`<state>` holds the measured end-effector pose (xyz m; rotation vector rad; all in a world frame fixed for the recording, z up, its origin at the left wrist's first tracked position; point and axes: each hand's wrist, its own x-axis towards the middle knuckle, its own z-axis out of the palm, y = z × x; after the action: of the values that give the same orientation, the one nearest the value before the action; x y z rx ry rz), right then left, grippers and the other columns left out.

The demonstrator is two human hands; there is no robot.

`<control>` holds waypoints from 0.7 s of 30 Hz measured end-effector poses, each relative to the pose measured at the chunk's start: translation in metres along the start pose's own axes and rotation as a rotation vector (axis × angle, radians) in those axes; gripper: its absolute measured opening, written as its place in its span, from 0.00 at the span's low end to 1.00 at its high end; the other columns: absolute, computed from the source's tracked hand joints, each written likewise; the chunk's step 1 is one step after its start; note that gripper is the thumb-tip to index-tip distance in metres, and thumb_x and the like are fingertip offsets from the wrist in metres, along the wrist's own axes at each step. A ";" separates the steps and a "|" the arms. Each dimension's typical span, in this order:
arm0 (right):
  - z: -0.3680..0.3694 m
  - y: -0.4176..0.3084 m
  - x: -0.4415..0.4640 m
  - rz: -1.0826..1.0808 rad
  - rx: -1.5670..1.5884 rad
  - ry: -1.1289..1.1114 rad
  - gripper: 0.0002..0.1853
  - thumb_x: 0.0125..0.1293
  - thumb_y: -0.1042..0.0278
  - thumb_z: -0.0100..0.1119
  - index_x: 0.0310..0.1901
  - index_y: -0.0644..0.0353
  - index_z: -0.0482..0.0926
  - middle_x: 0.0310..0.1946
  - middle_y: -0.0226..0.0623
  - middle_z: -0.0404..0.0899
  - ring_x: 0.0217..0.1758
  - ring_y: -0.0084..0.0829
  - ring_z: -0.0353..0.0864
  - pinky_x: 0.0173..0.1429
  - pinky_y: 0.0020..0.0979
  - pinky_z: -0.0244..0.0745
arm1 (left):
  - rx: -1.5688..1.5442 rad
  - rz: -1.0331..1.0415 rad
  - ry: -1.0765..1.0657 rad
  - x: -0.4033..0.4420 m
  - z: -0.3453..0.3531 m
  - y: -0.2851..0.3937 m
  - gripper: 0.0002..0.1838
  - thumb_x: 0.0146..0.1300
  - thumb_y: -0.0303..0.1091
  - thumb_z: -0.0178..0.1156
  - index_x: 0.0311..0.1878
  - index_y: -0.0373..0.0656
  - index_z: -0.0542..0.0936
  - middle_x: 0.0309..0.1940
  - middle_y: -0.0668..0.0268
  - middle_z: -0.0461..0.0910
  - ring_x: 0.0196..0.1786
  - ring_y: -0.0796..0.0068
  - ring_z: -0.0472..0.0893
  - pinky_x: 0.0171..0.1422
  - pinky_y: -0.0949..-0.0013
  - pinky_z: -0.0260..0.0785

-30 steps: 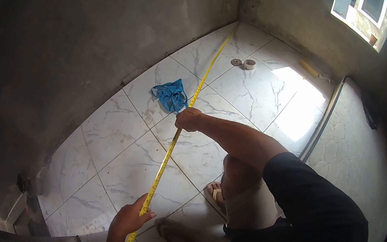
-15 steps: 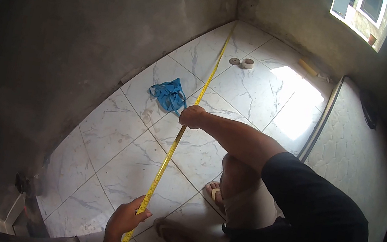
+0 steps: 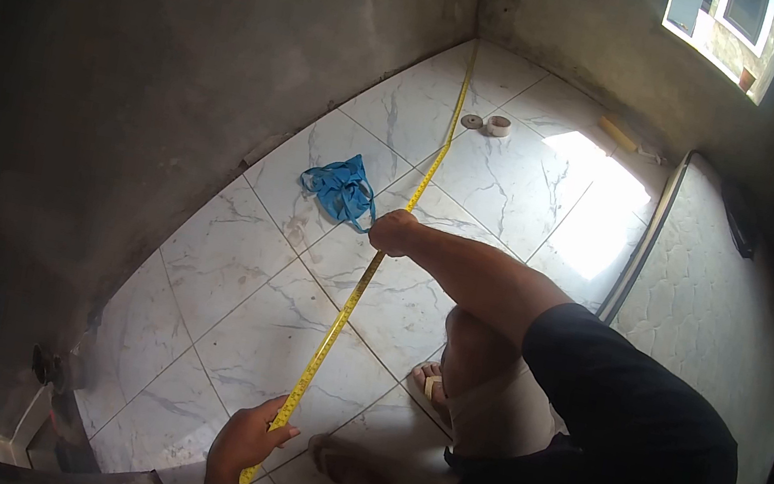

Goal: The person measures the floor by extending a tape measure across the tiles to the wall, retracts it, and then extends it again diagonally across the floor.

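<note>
A yellow tape measure point(image 3: 327, 344) runs from the far corner of the tiled floor toward me at the lower left. Midway along it, my right hand point(image 3: 393, 232) is closed around the blade. Lower down, my left hand point(image 3: 251, 438) grips the tape near its close end, thumb pressed over the blade. Beyond my right hand the tape bends slightly as it reaches the corner. A crumpled blue cloth with straps point(image 3: 342, 188) lies just left of my right hand, one strap close to the fingers.
A flat grey disc point(image 3: 471, 122) and a pale ring-shaped roll point(image 3: 497, 127) sit right of the tape's far stretch. A mattress point(image 3: 714, 284) leans on the right. Bare walls point(image 3: 237, 36) edge the marbled tiles point(image 3: 243, 321). A yellowish object point(image 3: 618, 133) lies by the back wall.
My right hand has shifted slightly right with the tape. The tape's far stretch has moved right too and shows a clearer bend. My left hand has barely moved.
</note>
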<state>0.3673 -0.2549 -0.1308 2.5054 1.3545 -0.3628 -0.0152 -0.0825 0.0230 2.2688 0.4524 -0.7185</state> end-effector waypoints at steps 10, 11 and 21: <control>0.006 -0.006 0.008 -0.005 -0.023 -0.056 0.10 0.53 0.72 0.65 0.39 0.54 0.85 0.39 0.37 0.85 0.46 0.41 0.84 0.44 0.42 0.82 | -0.019 0.049 0.008 0.018 0.013 -0.032 0.26 0.63 0.30 0.62 0.65 0.39 0.70 0.28 0.63 0.83 0.30 0.77 0.82 0.38 0.73 0.73; 0.009 -0.005 0.011 -0.025 -0.012 -0.068 0.11 0.54 0.72 0.64 0.40 0.54 0.84 0.39 0.38 0.84 0.46 0.41 0.84 0.44 0.42 0.82 | -0.022 0.052 0.006 0.020 0.014 -0.034 0.26 0.64 0.30 0.61 0.65 0.39 0.70 0.27 0.63 0.82 0.30 0.77 0.82 0.38 0.73 0.73; 0.013 -0.002 0.010 -0.049 0.094 -0.114 0.13 0.55 0.67 0.61 0.43 0.53 0.83 0.39 0.36 0.84 0.46 0.41 0.83 0.46 0.44 0.80 | -0.016 0.081 -0.238 0.040 0.028 -0.042 0.30 0.63 0.32 0.63 0.68 0.36 0.67 0.28 0.65 0.83 0.32 0.80 0.81 0.43 0.75 0.72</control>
<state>0.3695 -0.2508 -0.1462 2.4870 1.3857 -0.5828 -0.0151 -0.0689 -0.0395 2.1392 0.2505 -0.9252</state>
